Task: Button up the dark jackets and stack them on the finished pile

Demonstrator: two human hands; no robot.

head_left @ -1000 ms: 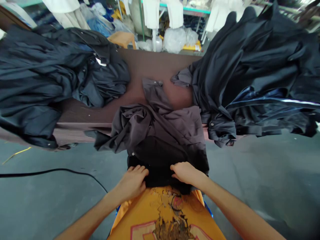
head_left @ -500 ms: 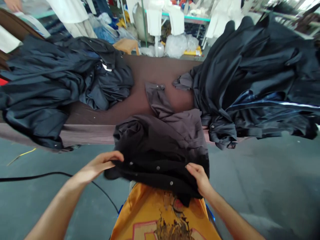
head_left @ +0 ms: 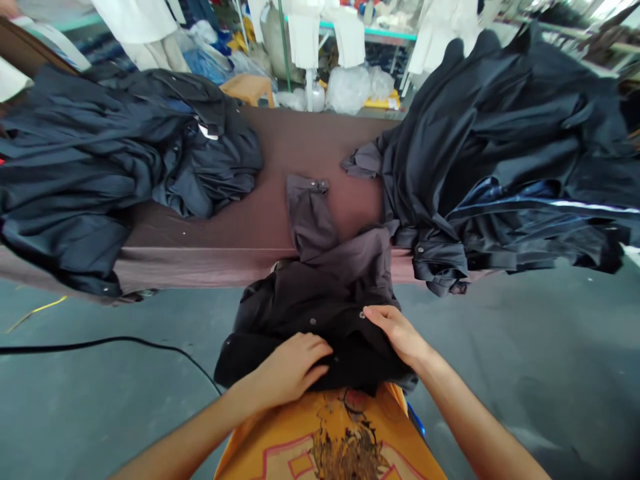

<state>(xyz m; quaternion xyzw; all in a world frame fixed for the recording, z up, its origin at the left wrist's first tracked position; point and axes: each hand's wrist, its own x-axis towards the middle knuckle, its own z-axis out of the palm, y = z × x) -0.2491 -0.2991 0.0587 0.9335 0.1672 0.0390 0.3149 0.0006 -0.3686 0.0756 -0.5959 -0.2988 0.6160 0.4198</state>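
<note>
While the dark shirt [head_left: 320,313] hangs off the bench's [head_left: 280,143] near edge, the left hand [head_left: 293,367] presses flat on it and the right hand [head_left: 397,333] pinches its button placket; folding appears barely begun, with heaps at both ends.
</note>
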